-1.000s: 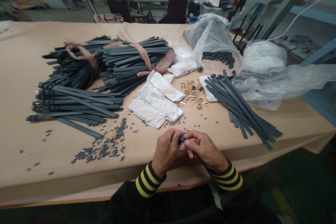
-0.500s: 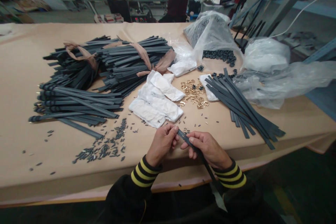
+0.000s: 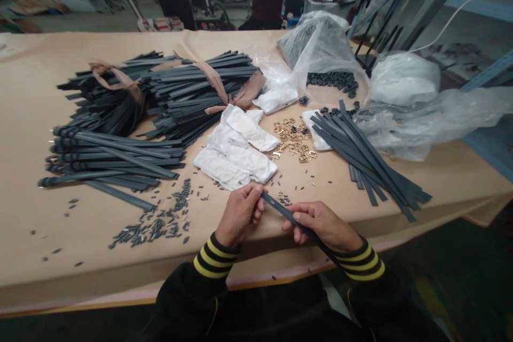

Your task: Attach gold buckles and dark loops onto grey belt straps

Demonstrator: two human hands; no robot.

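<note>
A dark strap [image 3: 280, 208] with a small slot near its upper end stretches between my two hands at the table's front edge. My left hand [image 3: 241, 212] pinches the slotted end. Further down the strap, my right hand [image 3: 320, 224] grips it between thumb and fingers, and the rest runs down past the right wrist. Beyond my hands are white cloth-like packets [image 3: 236, 152] and a scatter of gold buckles [image 3: 294, 141]. Loose dark straps [image 3: 368, 163] lie fanned out to the right.
Tied strap bundles [image 3: 200, 85] and straps with buckled ends [image 3: 116, 155] cover the left. Small dark pieces [image 3: 160, 222] are scattered in front. An open plastic bag [image 3: 316, 48] of dark parts stands behind, near more clear plastic [image 3: 449, 117]. Two people are across the table [image 3: 32, 171].
My hands have spread apart along the strap, the left one moving slightly left and the right one slightly right. More of the strap shows between them. The whole view has shifted slightly.
</note>
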